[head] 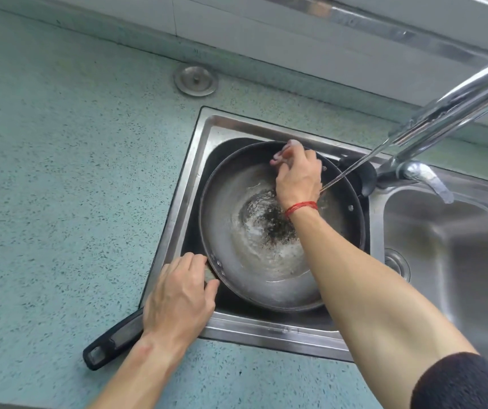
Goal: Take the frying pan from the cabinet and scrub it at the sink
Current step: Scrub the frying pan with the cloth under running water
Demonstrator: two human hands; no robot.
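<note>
Black and grey, the frying pan [231,219] sits in the left bowl of the sink [266,329], so taking it from the cabinet is done. Water from the tap [443,113] runs into it and foams in the middle. The left hand [177,296] wraps round the handle [109,346] close to the pan. The right hand [297,175] pinches a small pale rag [285,147] against the far rim — this looks like the scrubbing step. Dark bits sit in the middle, so I think more rubbing and a rinse are left. No words or labels can be read anywhere.
</note>
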